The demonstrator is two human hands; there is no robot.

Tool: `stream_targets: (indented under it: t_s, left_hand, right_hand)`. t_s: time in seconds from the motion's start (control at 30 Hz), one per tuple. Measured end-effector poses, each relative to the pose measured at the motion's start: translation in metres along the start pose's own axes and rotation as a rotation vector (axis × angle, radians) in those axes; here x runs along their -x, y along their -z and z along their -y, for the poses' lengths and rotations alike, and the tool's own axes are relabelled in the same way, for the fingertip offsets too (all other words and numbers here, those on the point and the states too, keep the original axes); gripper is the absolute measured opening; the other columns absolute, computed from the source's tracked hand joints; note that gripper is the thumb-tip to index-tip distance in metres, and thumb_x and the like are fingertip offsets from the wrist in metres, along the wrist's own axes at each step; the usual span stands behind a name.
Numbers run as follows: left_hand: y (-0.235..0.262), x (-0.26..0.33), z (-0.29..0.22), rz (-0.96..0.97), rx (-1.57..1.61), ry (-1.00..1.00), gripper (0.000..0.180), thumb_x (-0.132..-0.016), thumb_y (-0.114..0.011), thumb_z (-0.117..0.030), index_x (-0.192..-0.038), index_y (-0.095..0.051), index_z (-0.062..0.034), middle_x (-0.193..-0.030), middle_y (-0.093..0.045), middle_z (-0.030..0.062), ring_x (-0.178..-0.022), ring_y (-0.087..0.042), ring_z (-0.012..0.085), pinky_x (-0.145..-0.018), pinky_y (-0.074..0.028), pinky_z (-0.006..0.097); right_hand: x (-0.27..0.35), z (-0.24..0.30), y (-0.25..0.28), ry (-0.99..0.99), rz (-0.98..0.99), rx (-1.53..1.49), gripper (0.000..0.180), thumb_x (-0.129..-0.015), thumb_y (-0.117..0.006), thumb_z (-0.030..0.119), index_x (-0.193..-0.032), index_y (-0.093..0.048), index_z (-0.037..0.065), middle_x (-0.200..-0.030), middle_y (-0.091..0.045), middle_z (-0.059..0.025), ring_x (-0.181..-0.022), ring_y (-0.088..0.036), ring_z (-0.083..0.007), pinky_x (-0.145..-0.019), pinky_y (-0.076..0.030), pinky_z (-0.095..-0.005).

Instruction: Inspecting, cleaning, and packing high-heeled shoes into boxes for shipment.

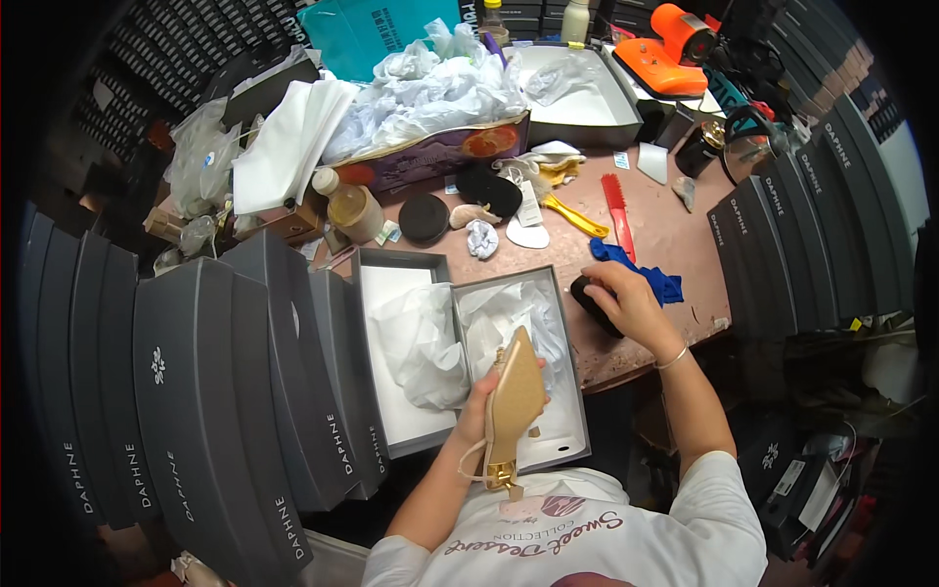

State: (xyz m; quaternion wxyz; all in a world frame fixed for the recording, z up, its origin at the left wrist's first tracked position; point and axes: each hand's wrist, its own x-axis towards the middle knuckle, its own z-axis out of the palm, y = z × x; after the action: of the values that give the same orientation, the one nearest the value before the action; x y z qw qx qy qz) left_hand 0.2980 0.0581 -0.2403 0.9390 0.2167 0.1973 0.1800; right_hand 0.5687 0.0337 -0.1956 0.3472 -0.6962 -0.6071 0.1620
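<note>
"Holding that tan shoe (515,396), what are the fingers of the left hand (476,406) doing?"

"They are wrapped round its sides, and the sole faces up. The shoe is right over the open box (555,435)."

"And the right hand (631,296)?"

"It is to the right of the open box. Its fingers are bent, and they look like they touch a small black thing (589,311). I can't tell how tight they are, or what that thing is."

"So what could go wrong?"

"Just one hand has the shoe. If that hand slipped, the shoe could fall into the open box. It could squash the white paper (504,301) in there, or bang its shiny gold heel (502,475) on the side."

"What about the thin strap (464,463)?"

"It sticks out in a loop by the near side of the open box. It could snag on the edge there and get tugged."

"Could the shoe get dirty?"

"Maybe. If the black thing has muck on it, rubbing could leave a dark smudge. The blue cloth (663,282) is on the right of the open box too, so close to the right hand that it might get dragged off."

"And that bottle (354,210)?"

"It's past the open box, off to the left. A bump might tip it and make a wet mess."
</note>
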Motion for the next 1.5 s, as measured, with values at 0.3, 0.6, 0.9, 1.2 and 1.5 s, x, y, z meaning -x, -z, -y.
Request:
stream_targets:
  t_s: [0.3,0.6,0.9,1.2,1.5]
  left_hand:
    - [0.01,-0.004,-0.005,0.024,0.113,0.078,0.075,-0.09,-0.045,-0.051,-0.147,-0.025,-0.0071,-0.139,-0.042,0.0193,-0.1,-0.063,0.0293,-0.083,-0.055,0.036]
    - [0.022,-0.006,0.001,0.103,0.148,0.066,0.069,-0.093,-0.042,-0.048,-0.145,-0.028,-0.0059,-0.136,-0.046,0.0178,-0.098,-0.063,0.0293,-0.081,-0.054,0.036]
    - [-0.004,0.015,-0.011,0.076,0.156,-0.237,0.076,-0.09,-0.04,-0.056,-0.144,-0.03,-0.0039,-0.132,-0.047,0.0243,-0.092,-0.064,0.0312,-0.074,-0.056,0.038]
    - [-0.016,0.035,-0.028,-0.153,0.16,-0.346,0.066,-0.092,-0.036,-0.054,-0.132,-0.044,-0.0018,-0.118,-0.058,0.0182,-0.089,-0.064,0.0257,-0.073,-0.058,0.037]
    - [0.02,0.043,-0.018,-0.189,0.282,-0.348,0.068,-0.092,-0.037,-0.053,-0.133,-0.043,0.001,-0.124,-0.054,0.0211,-0.097,-0.064,0.0275,-0.073,-0.059,0.039]
  right_hand:
    - [-0.171,0.002,-0.1,0.384,0.095,0.297,0.014,-0.082,-0.06,0.008,-0.094,-0.065,0.002,-0.089,-0.064,-0.0135,-0.083,-0.064,-0.0317,-0.069,-0.052,-0.0398]
    - [-0.188,-0.012,-0.157,0.417,-0.071,0.524,0.011,-0.076,-0.064,0.016,-0.081,-0.067,0.007,-0.086,-0.061,-0.0135,-0.068,-0.064,-0.0306,-0.058,-0.049,-0.0386]
    - [-0.1,0.016,-0.064,-0.345,0.281,-1.278,0.011,-0.093,-0.061,0.018,-0.092,-0.058,0.008,-0.092,-0.066,-0.003,-0.084,-0.062,-0.0111,-0.079,-0.051,-0.0286]
    - [0.014,0.095,-0.074,-0.087,0.327,-0.881,0.015,-0.092,-0.062,0.013,-0.099,-0.055,0.001,-0.087,-0.061,-0.0015,-0.077,-0.06,-0.007,-0.069,-0.049,-0.0211]
    - [-0.042,0.109,-0.084,-0.267,0.424,-0.629,0.019,-0.09,-0.059,0.013,-0.104,-0.062,0.0,-0.081,-0.057,-0.0023,-0.07,-0.053,-0.0073,-0.063,-0.043,-0.0233]
